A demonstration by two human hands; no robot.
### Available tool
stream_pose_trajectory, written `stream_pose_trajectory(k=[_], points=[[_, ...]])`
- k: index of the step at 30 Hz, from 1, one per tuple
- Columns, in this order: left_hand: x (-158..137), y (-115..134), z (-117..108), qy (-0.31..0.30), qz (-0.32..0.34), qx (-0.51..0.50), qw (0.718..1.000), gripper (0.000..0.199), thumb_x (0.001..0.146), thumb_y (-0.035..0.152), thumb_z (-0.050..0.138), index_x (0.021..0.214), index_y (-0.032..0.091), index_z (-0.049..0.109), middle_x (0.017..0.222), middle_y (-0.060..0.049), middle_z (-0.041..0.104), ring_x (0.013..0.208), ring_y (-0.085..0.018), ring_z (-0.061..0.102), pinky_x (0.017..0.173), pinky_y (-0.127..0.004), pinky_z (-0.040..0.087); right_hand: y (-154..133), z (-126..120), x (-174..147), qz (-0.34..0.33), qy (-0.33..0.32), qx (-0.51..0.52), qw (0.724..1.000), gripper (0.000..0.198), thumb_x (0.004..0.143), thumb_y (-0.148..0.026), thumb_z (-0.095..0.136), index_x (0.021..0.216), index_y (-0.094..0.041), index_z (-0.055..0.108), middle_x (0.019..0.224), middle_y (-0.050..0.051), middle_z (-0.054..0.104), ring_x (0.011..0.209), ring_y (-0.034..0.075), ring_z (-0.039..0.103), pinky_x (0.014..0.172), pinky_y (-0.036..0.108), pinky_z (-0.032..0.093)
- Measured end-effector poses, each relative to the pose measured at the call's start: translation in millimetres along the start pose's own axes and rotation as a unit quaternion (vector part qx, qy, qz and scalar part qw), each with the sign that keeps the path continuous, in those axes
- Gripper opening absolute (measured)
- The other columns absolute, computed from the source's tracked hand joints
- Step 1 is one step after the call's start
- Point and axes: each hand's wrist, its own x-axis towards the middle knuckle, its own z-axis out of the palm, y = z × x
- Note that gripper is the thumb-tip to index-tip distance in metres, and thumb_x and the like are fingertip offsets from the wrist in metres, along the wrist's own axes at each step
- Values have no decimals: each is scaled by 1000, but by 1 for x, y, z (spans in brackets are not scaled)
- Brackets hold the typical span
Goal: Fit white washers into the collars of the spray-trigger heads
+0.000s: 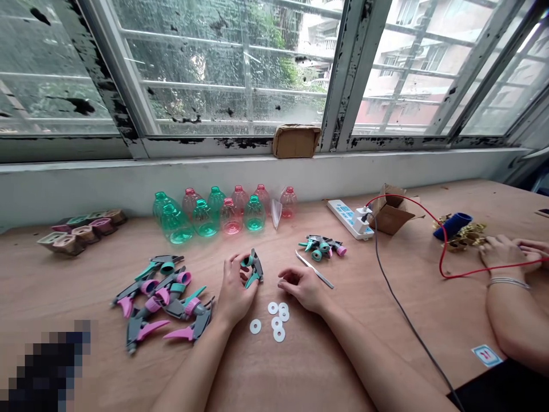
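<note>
My left hand point(235, 289) is closed round a grey and teal spray trigger head point(256, 268), held a little above the table. To its right, my right hand point(303, 286) has its fingers curled in a pinch; whatever is between the fingertips is too small or hidden to tell. Several white ring washers point(279, 333) lie on the table below and between my hands. A slim metal tweezer-like tool point(315, 270) rests just beyond my right hand. Left of my left hand spreads a pile of grey trigger heads point(167, 300) with pink and teal parts.
Green and pink clear bottles point(206, 220) line the wall. A smaller heap of trigger heads point(322, 247) lies ahead. A power strip point(349, 218), an open cardboard box point(388, 212) and a red cable point(441, 252) are at right, near another person's hands point(506, 252).
</note>
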Motion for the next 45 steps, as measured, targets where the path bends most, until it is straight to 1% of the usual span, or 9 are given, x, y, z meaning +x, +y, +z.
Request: stream_pose_trajectory(k=[6, 9, 13, 18, 23, 27, 34, 39, 45], points=[[-3, 2, 0, -81, 32, -13, 996, 54, 80, 9, 53, 130, 29, 49, 135, -9, 42, 93, -16, 58, 85, -36, 56, -3, -1, -1, -13, -35, -30, 999, 45, 81, -27, 66, 126, -18, 64, 75, 0, 66, 61, 11, 55, 59, 24, 46], [-4, 4, 1, -135, 58, -17, 989, 54, 83, 10, 51, 133, 31, 50, 140, -10, 40, 96, -18, 59, 82, -35, 57, -4, -2, -2, -42, -57, -63, 996, 47, 83, -21, 62, 131, -20, 61, 74, -1, 66, 61, 11, 55, 61, 24, 45], [-4, 8, 1, -179, 87, -21, 980, 48, 84, 10, 49, 128, 30, 57, 145, -9, 41, 102, -20, 61, 77, -31, 58, -5, -2, -2, -70, -61, -78, 993, 43, 84, -18, 61, 127, -23, 64, 72, -3, 64, 61, 11, 54, 61, 24, 44], [-4, 10, -1, -190, 62, -28, 979, 45, 78, 14, 62, 122, 27, 57, 147, -13, 42, 89, -18, 65, 84, -37, 57, -8, -3, -2, -76, -55, -89, 992, 45, 81, -13, 61, 125, -23, 65, 78, -1, 67, 66, 13, 57, 65, 25, 46], [-5, 8, 4, -195, 50, 0, 980, 37, 85, 14, 52, 118, 27, 61, 120, -7, 67, 109, -23, 63, 97, -41, 50, -13, -3, -2, -100, -62, -74, 990, 24, 82, -15, 60, 98, -23, 76, 94, 3, 75, 83, 20, 66, 77, 29, 50], [-4, 6, 6, -188, 28, -10, 982, 51, 84, 11, 48, 131, 29, 54, 119, -4, 69, 110, -20, 64, 98, -37, 50, -9, -3, -2, -49, -33, -34, 998, 18, 80, -18, 62, 89, -21, 77, 86, 3, 76, 77, 20, 68, 72, 29, 51], [-1, 7, 5, -193, 35, 11, 981, 42, 78, 8, 51, 113, 26, 66, 110, -1, 73, 102, -19, 67, 92, -32, 52, -7, -4, -2, -8, 10, -20, 1000, 21, 80, -36, 69, 87, -18, 77, 66, 2, 70, 56, 14, 58, 51, 23, 41], [0, 8, 4, -197, 39, 11, 980, 42, 78, 9, 52, 114, 26, 66, 111, -2, 73, 103, -20, 67, 93, -32, 52, -6, -4, -2, 21, 49, -1, 999, 27, 78, -36, 70, 98, -18, 71, 67, 1, 68, 56, 14, 58, 52, 24, 44], [0, 10, 3, -206, 29, 5, 978, 40, 80, 10, 52, 114, 25, 66, 111, -2, 72, 103, -20, 66, 93, -33, 51, -5, -4, -1, 14, 69, 3, 998, 19, 79, -32, 68, 88, -16, 72, 75, 5, 72, 65, 17, 64, 60, 27, 50]])
